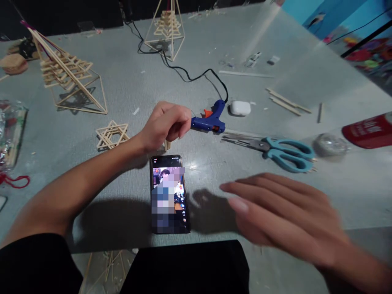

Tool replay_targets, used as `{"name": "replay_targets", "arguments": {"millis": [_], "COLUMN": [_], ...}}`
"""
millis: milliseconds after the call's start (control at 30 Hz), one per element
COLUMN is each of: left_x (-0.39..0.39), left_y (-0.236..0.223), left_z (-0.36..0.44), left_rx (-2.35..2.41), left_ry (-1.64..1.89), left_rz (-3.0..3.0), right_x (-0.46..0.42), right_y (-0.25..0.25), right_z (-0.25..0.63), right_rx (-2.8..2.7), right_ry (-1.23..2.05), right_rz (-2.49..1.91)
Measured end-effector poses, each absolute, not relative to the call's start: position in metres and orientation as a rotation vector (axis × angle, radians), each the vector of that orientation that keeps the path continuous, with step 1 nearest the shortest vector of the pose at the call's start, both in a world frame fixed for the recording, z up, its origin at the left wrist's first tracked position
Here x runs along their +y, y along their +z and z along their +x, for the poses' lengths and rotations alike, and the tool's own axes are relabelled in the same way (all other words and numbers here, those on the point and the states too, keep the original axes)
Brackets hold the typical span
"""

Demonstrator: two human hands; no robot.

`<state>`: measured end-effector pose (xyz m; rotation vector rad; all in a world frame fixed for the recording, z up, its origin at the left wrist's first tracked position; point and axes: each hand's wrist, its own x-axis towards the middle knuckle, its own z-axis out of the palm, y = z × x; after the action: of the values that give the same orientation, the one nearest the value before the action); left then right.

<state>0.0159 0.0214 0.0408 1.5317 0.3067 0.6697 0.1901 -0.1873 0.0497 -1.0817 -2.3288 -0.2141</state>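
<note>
My left hand (168, 124) is closed, its fingers curled down, beside the nozzle end of a blue glue gun (208, 123) with an orange trigger. Small wooden stick ends (167, 145) show just below the fingers; whether they are gripped is hidden. Directly under that hand lies a phone (168, 196) with its screen lit. My right hand (284, 216), slightly blurred, hovers to the right of the phone with fingers stretched out and nothing in them. Beyond it are scissors (272, 151) with light blue handles. A wooden-stick star (112, 136) rests left of my left wrist.
Two stick-frame pyramids (73, 77) (168, 32) stand toward the back. A black cord (190, 77) runs from the glue gun. An earbud case (240, 108), loose sticks (284, 102), a clear tape roll (330, 145) and a red can (369, 130) lie rightward. A plastic packet (12, 134) sits left.
</note>
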Motion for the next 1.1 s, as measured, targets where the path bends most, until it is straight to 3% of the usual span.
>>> {"name": "replay_targets", "arguments": {"millis": [167,367,767,1100], "left_x": [0.019,0.022,0.015,0.022], "left_y": [0.044,0.042,0.042,0.028], "left_z": [0.017,0.018,0.019,0.015], "left_rx": [0.268,0.266,0.249,0.198], "left_ry": [0.673,0.670,0.650,0.577], "left_rz": [1.537,1.499,1.562,1.350], "right_x": [-0.137,-0.135,-0.127,-0.127], "right_y": [0.018,-0.016,-0.015,-0.015], "right_z": [0.198,0.191,0.189,0.194], "right_rx": [-2.336,-2.266,-2.336,-2.266], "right_ry": [-0.283,-0.061,-0.047,0.092], "right_rz": [-0.850,-0.867,-0.724,-0.905]}}
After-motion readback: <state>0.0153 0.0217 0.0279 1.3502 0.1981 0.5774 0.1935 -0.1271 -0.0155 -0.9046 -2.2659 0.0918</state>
